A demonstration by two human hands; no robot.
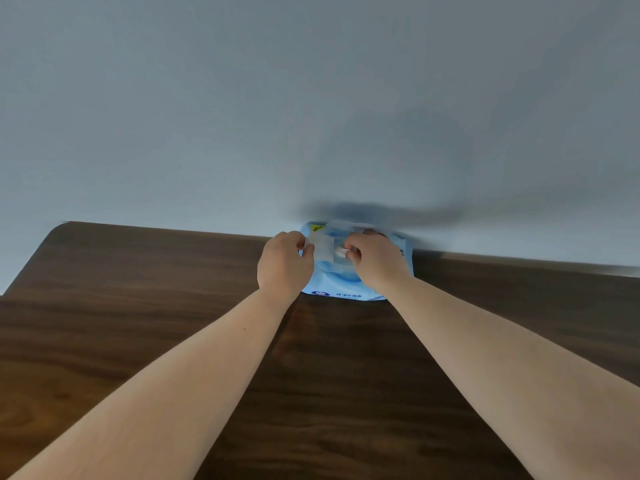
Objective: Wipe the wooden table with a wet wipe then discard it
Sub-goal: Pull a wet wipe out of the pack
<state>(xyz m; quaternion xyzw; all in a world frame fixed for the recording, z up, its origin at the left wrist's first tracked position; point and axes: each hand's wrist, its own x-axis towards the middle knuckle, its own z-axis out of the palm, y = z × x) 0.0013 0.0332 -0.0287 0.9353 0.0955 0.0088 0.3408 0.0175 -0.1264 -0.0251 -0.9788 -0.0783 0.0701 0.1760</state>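
Note:
A light blue pack of wet wipes (341,289) lies at the far edge of the dark wooden table (173,323), against the wall. Both my hands rest on top of the pack. My left hand (284,263) pinches the clear resealable flap (320,245) and holds it lifted to the left. My right hand (375,259) has its fingertips pinched on a white wipe (341,251) at the pack's opening. The back half of the pack is hidden by my hands.
A plain grey-blue wall (311,98) rises straight behind the table's far edge. The table's rounded far-left corner (64,228) is in view. Bare wood stretches to both sides of my forearms.

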